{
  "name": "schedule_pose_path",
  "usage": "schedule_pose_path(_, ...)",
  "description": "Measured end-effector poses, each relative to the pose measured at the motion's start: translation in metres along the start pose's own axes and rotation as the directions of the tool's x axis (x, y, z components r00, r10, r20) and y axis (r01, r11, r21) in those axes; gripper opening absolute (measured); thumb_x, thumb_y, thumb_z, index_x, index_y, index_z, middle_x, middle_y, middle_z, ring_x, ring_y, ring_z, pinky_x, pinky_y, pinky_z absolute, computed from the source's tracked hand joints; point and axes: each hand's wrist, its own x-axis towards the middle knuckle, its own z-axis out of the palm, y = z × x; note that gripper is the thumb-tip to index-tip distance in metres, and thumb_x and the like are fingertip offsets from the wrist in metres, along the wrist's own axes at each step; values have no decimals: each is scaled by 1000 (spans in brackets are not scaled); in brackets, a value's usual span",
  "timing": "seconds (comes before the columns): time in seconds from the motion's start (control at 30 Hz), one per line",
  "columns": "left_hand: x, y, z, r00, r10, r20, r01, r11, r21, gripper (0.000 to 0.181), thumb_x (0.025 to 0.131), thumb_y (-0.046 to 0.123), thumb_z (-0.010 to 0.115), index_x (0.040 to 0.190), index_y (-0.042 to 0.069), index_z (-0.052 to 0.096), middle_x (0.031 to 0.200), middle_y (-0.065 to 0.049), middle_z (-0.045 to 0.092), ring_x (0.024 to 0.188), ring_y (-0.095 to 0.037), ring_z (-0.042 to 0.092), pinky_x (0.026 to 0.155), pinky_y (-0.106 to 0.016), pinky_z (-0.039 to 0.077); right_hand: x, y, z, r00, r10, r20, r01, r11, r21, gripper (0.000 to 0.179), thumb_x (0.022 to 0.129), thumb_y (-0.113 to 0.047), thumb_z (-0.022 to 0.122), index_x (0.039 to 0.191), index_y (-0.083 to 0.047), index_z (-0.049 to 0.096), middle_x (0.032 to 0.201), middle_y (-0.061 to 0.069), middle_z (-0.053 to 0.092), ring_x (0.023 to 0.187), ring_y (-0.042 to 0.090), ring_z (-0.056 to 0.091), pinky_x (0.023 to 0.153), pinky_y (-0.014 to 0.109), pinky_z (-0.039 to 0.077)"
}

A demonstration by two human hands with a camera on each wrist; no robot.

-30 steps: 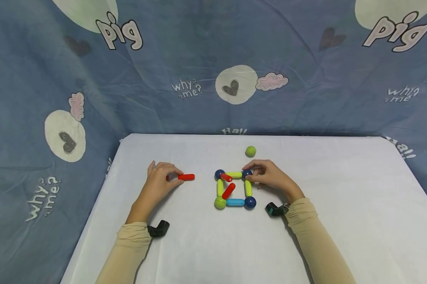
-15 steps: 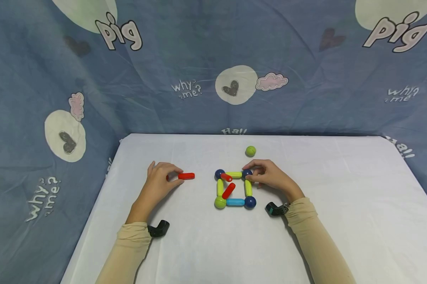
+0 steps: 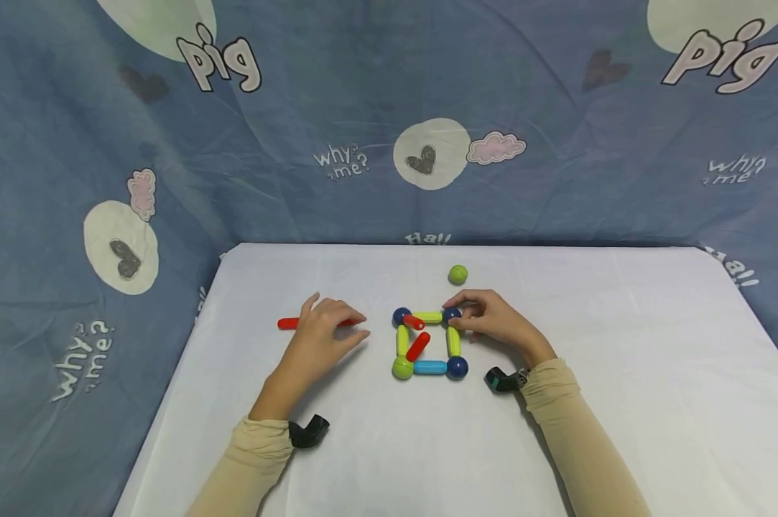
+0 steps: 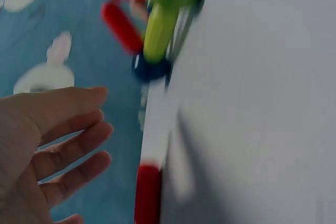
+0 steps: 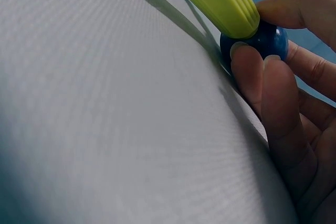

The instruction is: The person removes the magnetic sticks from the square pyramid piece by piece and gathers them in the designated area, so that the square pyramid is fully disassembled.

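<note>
On the white table lies a square of magnetic rods and balls: yellow-green rods (image 3: 453, 342), a light blue rod (image 3: 430, 368), dark blue balls (image 3: 457, 368) and a green ball (image 3: 402, 368). Two red rods (image 3: 418, 346) stick up from its left corners. My right hand (image 3: 495, 323) pinches the dark blue ball (image 5: 273, 40) at the back right corner. Left of the square, my left hand (image 3: 320, 341) hovers with thumb and fingers apart, holding nothing. Red rod (image 3: 288, 324) shows beside that hand, with more red behind its fingers; whether these are separate rods is hidden.
A loose green ball (image 3: 457, 274) lies behind the square, near the table's back edge. Blue patterned cloth (image 3: 389, 201) hangs behind and to the left of the white table (image 3: 595, 316). Dark wrist cameras (image 3: 309, 431) sit on both wrists.
My left hand has let go of the red rod and moved right, toward the square; red now shows on its left side. My right hand stays on the dark blue ball.
</note>
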Motion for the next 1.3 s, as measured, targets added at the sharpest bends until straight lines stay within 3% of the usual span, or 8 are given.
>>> schedule_pose_path(0.1,-3,18,13,998,54,21,-53,997,-57,24,84,18,87,104,12,78,95,0,75,97,-19,68,117,-61,34,0,-1,0,1000,-6,0,6,1000,1,32,94,-15,75,125,-8,70,87,9,71,69,13,60,62,28,57)
schedule_pose_path(0.2,-7,35,27,994,87,59,-80,990,-113,31,84,22,87,112,12,77,97,1,74,91,-17,66,104,-50,44,0,-1,0,1000,-13,3,13,1000,3,33,94,-15,75,125,-6,69,86,10,71,69,12,60,62,28,57)
schedule_pose_path(0.37,-13,50,46,991,66,115,-51,990,-129,42,86,29,86,123,14,74,99,3,72,84,-15,62,85,-34,44,-1,0,0,1000,-22,5,22,1000,5,33,94,-14,75,125,-5,69,86,10,71,68,12,60,61,28,57)
schedule_pose_path(0.57,-13,51,51,992,9,125,15,982,-187,46,85,20,87,128,12,72,85,4,67,78,-13,59,72,-23,46,0,0,1,1000,-22,6,22,1000,6,33,94,-15,75,125,-6,69,85,11,71,68,12,60,61,29,58)
schedule_pose_path(0.9,-14,50,50,970,-20,242,74,973,-218,35,92,21,80,125,13,73,102,3,64,86,-11,55,73,-20,50,0,1,1,1000,-10,2,10,1000,7,33,94,-16,75,125,-7,69,87,11,70,71,13,61,62,28,58)
schedule_pose_path(1.23,-14,51,49,957,8,288,56,976,-210,30,98,26,72,124,14,62,103,2,66,87,-11,55,77,-24,51,0,-1,0,1000,-14,6,14,1000,14,34,94,-14,75,126,-5,69,85,10,70,70,12,60,61,28,57)
schedule_pose_path(1.3,-14,50,49,954,6,300,60,976,-210,27,99,26,70,121,14,58,97,4,65,83,-10,56,75,-24,50,0,-1,0,1000,-16,6,16,1000,11,34,94,-14,74,126,-5,68,85,10,70,69,12,60,62,28,57)
